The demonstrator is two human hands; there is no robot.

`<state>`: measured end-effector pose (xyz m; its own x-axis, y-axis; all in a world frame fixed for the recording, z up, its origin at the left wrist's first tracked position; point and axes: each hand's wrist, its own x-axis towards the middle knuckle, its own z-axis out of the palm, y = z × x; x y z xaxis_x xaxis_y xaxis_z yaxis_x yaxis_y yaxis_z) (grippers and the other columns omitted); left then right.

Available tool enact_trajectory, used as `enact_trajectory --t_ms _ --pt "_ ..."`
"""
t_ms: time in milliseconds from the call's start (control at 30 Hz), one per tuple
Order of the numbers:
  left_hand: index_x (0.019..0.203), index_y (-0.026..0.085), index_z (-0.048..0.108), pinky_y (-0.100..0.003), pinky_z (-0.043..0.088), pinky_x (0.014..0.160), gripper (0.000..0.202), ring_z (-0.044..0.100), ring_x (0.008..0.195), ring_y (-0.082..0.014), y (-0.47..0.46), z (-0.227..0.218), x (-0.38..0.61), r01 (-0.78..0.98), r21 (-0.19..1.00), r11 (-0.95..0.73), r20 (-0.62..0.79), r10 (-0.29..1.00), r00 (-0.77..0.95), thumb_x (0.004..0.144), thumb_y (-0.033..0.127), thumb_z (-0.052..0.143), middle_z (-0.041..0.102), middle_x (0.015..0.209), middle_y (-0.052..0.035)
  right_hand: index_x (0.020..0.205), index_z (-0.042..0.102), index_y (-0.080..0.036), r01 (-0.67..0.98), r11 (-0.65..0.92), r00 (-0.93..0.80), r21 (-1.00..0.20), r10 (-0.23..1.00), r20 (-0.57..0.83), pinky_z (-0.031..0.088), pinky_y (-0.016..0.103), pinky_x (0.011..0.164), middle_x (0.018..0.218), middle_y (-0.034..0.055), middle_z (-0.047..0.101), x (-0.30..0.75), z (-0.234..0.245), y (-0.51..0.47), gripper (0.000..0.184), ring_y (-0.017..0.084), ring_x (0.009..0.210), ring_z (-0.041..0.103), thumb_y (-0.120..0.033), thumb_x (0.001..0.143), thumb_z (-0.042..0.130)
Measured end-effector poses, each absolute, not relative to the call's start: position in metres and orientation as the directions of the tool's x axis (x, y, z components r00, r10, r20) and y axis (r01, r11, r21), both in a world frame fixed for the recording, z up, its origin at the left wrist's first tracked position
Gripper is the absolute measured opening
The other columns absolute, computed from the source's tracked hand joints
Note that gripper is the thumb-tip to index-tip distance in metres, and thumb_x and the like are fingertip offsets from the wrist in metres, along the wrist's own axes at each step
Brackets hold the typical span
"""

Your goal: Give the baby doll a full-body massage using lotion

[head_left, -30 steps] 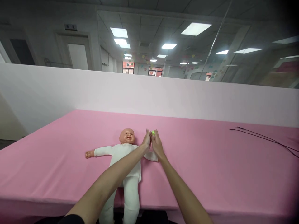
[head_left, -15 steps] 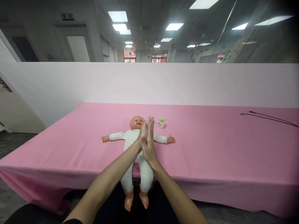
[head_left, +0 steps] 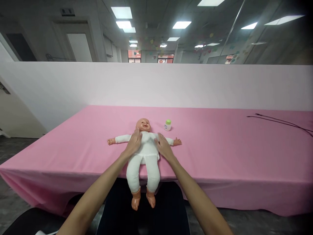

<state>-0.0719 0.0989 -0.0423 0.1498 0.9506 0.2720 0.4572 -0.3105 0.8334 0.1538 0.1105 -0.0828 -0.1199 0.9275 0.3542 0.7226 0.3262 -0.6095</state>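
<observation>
A baby doll [head_left: 146, 148] in a white suit lies on its back on the pink table [head_left: 220, 147], arms spread, legs hanging over the near edge. My left hand [head_left: 134, 143] rests flat on the doll's left chest and shoulder, fingers stretched out. On the other side of the doll's torso lies my right hand [head_left: 164, 147], also flat and holding nothing. A small white bottle with a green cap [head_left: 167, 125] stands upright just right of the doll's head, apart from both hands.
A white partition wall [head_left: 156, 83] runs along the far side of the table. Thin black cables [head_left: 281, 121] lie at the far right of the table. A dark chair or lap [head_left: 144, 212] sits below the near edge.
The hands were together at the bottle, then pressed palm to palm above the doll. Now they have parted and lie flat on the doll's torso. The bottle stands alone.
</observation>
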Motion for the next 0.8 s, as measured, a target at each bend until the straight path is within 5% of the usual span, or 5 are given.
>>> enact_trajectory --t_ms 133,300,433,633,800 --pt "0.167 0.014 0.025 -0.054 0.011 0.132 0.075 0.009 0.163 -0.0285 0.117 -0.082 -0.101 0.687 0.685 -0.244 0.133 0.968 0.211 0.107 0.059 0.018 0.016 0.175 -0.0162 0.153 0.049 -0.005 0.804 0.38 -0.204 -0.458 0.899 0.388 0.026 0.056 0.127 0.159 0.024 0.048 0.158 -0.102 0.121 0.087 0.036 0.151 0.041 -0.07 0.105 0.017" --pt "0.16 0.01 0.039 -0.055 0.012 0.131 0.069 0.021 0.161 -0.0339 0.119 -0.093 -0.128 0.885 0.364 -0.291 0.263 0.943 0.202 0.105 0.052 0.032 0.035 0.169 -0.0205 0.142 0.06 -0.007 0.889 0.347 -0.2 -0.3 0.882 0.427 0.026 0.058 0.125 0.147 0.0258 0.06 0.176 -0.099 0.126 0.073 0.04 0.144 0.048 -0.064 0.105 0.032" --pt "0.159 0.003 0.037 -0.051 0.014 0.131 0.076 0.021 0.161 -0.0349 0.115 -0.095 -0.149 0.928 0.259 -0.27 0.304 0.934 0.187 0.103 0.054 0.034 0.03 0.17 -0.0246 0.143 0.06 -0.005 0.941 0.288 -0.199 -0.177 0.896 0.397 0.02 0.061 0.126 0.152 0.0276 0.055 0.2 -0.097 0.123 0.072 0.044 0.148 0.042 -0.062 0.103 0.043" --pt "0.157 -0.001 0.036 -0.058 0.016 0.129 0.079 0.018 0.161 -0.0405 0.117 -0.082 -0.144 0.927 0.336 -0.168 0.312 0.948 0.058 0.102 0.055 0.038 0.03 0.167 -0.031 0.15 0.054 -0.006 0.914 0.285 -0.159 -0.29 0.907 0.39 0.02 0.063 0.126 0.158 0.0255 0.049 0.211 -0.086 0.122 0.077 0.044 0.153 0.035 -0.065 0.104 0.037" --pt "0.164 0.002 0.025 -0.052 0.016 0.131 0.081 0.009 0.163 -0.0351 0.12 -0.07 -0.093 0.736 0.587 -0.336 0.22 0.942 0.254 0.106 0.059 0.027 0.017 0.173 -0.0243 0.16 0.043 -0.011 0.775 0.38 -0.224 -0.505 0.912 0.343 0.025 0.055 0.128 0.166 0.0208 0.04 0.161 -0.081 0.126 0.084 0.036 0.156 0.034 -0.072 0.104 0.028"
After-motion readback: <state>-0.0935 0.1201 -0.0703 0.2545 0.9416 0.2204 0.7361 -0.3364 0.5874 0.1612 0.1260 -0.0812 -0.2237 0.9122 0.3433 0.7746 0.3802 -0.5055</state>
